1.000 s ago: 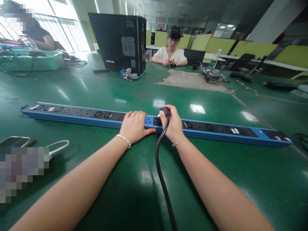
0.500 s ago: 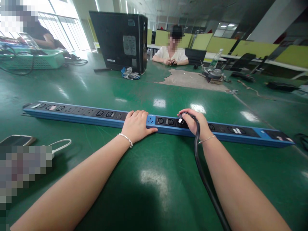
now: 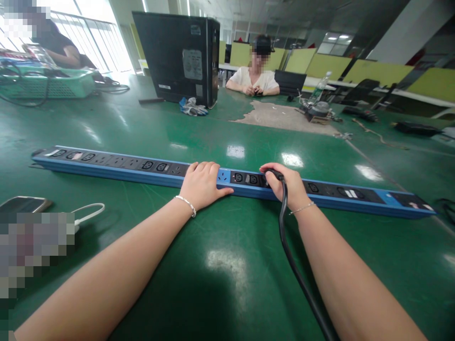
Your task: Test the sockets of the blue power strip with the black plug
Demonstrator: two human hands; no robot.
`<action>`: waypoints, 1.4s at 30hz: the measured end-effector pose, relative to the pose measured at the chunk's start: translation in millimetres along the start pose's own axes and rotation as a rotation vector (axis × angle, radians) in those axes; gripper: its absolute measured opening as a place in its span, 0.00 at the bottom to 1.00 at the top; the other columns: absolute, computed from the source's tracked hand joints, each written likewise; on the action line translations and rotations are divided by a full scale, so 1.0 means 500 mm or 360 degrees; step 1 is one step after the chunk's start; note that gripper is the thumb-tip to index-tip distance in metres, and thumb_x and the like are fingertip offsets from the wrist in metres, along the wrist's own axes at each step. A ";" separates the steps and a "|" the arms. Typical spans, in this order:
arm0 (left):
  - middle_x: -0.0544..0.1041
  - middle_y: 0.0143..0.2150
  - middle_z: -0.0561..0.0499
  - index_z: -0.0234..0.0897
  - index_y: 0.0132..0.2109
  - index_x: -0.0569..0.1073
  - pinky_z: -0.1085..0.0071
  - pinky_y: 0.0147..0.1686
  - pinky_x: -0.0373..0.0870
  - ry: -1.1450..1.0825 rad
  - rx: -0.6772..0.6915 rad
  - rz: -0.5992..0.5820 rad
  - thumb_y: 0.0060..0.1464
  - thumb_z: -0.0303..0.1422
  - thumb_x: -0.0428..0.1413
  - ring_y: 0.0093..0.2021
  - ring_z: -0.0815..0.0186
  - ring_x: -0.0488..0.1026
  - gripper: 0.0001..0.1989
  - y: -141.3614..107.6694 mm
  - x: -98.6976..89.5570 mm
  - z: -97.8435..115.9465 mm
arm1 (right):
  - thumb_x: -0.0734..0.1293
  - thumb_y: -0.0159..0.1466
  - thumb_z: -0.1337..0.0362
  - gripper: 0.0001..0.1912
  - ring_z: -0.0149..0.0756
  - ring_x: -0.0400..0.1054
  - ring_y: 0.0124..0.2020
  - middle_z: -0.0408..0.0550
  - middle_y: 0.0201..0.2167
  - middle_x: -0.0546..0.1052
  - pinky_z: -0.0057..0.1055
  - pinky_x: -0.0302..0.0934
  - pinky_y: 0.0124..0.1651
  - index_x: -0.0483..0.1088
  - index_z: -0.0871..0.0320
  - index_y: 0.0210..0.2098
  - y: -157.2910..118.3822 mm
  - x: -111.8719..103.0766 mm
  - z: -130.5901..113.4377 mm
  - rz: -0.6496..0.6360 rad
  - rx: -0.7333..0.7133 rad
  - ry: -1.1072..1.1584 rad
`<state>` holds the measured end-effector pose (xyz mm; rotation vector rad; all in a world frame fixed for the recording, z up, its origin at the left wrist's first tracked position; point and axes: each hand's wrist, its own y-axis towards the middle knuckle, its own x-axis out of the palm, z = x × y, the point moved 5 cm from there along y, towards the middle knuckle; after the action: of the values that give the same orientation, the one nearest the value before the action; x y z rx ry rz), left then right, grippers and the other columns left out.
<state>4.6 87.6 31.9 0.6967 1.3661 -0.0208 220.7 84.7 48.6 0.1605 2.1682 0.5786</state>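
Observation:
A long blue and black power strip [image 3: 142,176] lies across the green table [image 3: 199,265]. My left hand [image 3: 202,183] is wrapped over the strip's middle, gripping it just left of a blue socket, thumb along the near side. To the right, my right hand [image 3: 286,184] pinches the black plug [image 3: 276,174] of a thick black cable [image 3: 284,227] over the strip's sockets. The plug's front end is hidden by the fingers, so how far it sits in a socket cannot be told. The cable runs down past my right forearm.
A black computer case [image 3: 177,57] stands at the back, with gloves [image 3: 193,107] beside it. A person [image 3: 253,81] sits across the table; another is at the far left behind a green basket [image 3: 67,84]. A phone [image 3: 26,204] and white cable [image 3: 93,208] lie at left.
My right hand has turned slightly and moved a little left with the plug. The white mark on the plug no longer shows, and the cable has swung left. My left hand stays on the strip.

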 end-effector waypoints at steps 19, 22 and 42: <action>0.73 0.48 0.41 0.33 0.49 0.66 0.59 0.53 0.55 0.0029 -0.0008 -0.0003 0.46 0.56 0.54 0.51 0.53 0.67 0.33 0.000 -0.002 0.002 | 0.58 0.60 0.62 0.15 0.40 0.73 0.39 0.52 0.38 0.78 0.35 0.66 0.44 0.72 0.59 0.40 -0.026 0.016 -0.022 0.0468 -0.0058 -0.0287; 0.73 0.48 0.41 0.34 0.49 0.66 0.59 0.54 0.55 0.0022 -0.0014 -0.0013 0.47 0.56 0.54 0.51 0.53 0.67 0.33 -0.001 -0.002 0.002 | 0.57 0.60 0.62 0.15 0.39 0.73 0.40 0.51 0.39 0.78 0.34 0.66 0.45 0.72 0.59 0.41 -0.033 0.015 -0.021 0.0489 -0.0051 -0.0296; 0.71 0.52 0.40 0.33 0.53 0.65 0.57 0.55 0.54 0.0018 -0.0031 -0.0094 0.49 0.54 0.53 0.54 0.52 0.65 0.33 0.002 -0.002 0.007 | 0.58 0.63 0.61 0.19 0.39 0.71 0.47 0.50 0.48 0.75 0.37 0.64 0.51 0.69 0.59 0.50 -0.059 0.009 -0.029 0.0180 -0.0241 -0.0620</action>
<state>7.9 86.4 33.1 0.6412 1.3954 -0.0506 209.1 55.2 39.3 0.2899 1.7401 0.7096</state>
